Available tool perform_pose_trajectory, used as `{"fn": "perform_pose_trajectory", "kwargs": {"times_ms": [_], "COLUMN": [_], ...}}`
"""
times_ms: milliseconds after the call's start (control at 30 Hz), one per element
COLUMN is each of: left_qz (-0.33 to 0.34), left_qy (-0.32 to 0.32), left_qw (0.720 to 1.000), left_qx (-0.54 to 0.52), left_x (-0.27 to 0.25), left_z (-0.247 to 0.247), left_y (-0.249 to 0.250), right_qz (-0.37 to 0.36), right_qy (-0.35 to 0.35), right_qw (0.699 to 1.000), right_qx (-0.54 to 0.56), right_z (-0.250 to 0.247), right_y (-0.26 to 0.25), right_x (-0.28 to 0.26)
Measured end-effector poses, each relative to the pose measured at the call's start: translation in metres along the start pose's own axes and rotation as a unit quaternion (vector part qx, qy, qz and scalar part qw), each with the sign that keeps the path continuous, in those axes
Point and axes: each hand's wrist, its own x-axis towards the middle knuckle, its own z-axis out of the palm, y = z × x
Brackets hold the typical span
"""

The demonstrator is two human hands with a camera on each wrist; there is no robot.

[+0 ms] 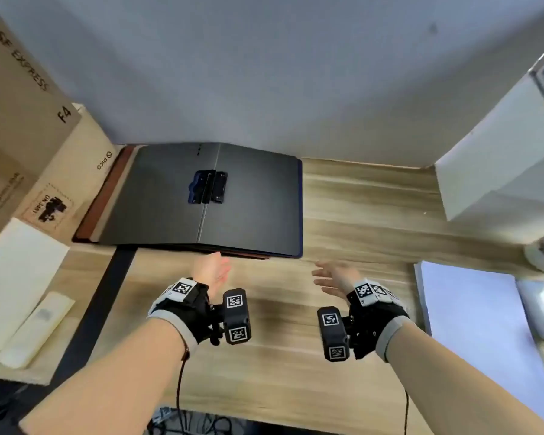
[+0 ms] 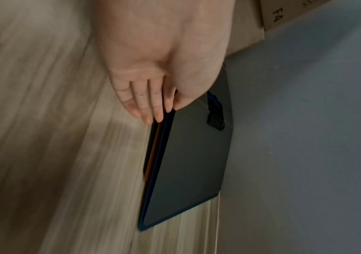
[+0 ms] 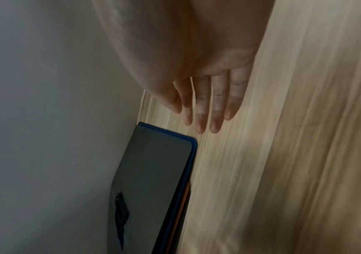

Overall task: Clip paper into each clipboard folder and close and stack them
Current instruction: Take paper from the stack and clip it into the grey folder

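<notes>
Both our hands hold nothing: left hand has a loose, straight-fingered grip near the front edge of the open clipboard folder, right hand apart from it. Folder lies on the tabletop against the wall.

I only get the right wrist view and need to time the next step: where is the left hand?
Observer: The left hand is open, with its fingertips at the near edge of the folder stack.
Operator: Is the top folder closed?
Observer: No. The top folder lies open and flat, with its clip at the middle fold and no paper in it.
Operator: Where is the paper?
Observer: White sheets lie on the far left, in front of the boxes.
</notes>
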Motion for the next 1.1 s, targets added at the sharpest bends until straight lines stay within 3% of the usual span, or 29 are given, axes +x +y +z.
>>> {"fn": "perform_pose_trajectory", "kwargs": {"times_ms": [67,400,467,567,667,833,900,967,1033,1100], "left_qz": [0.0,-0.062,-0.077,-0.04,-0.012,0.023,0.024,-0.018,-0.067,-0.061], "left_qy": [0.027,-0.007,-0.002,0.015,0.004,-0.018,-0.05,-0.117,-0.183,-0.216], "left_qw": [0.999,0.985,0.988,0.998,0.999,0.997,0.997,0.992,0.97,0.956], "left_qx": [-0.046,-0.16,-0.132,-0.054,-0.051,-0.07,-0.047,0.038,0.142,0.188], "left_x": [0.011,0.043,0.051,0.062,0.055,0.026,0.009,-0.008,-0.02,-0.027], "left_z": [-0.003,-0.012,-0.014,-0.019,-0.025,-0.025,-0.023,-0.021,-0.018,-0.01], "left_y": [0.008,0.026,0.03,0.031,0.035,0.02,0.013,0.013,0.022,0.034], "right_qz": [-0.011,0.006,0.007,0.005,-0.009,-0.055,-0.082,-0.102,-0.113,-0.114], "right_qy": [0.021,0.044,0.048,0.064,0.064,0.013,0.009,0.011,0.016,0.014], "right_qw": [1.0,0.999,0.999,0.998,0.997,0.985,0.977,0.972,0.967,0.964], "right_qx": [0.016,0.002,0.0,0.009,0.03,0.165,0.198,0.213,0.226,0.239], "right_z": [0.01,0.041,0.045,0.044,0.041,0.035,0.028,0.015,0.0,-0.017], "right_y": [-0.006,-0.015,-0.018,-0.024,-0.032,-0.041,-0.037,-0.029,-0.019,-0.011], "right_x": [0.012,0.04,0.043,0.046,0.045,0.033,0.025,0.015,0.009,-0.003]}}
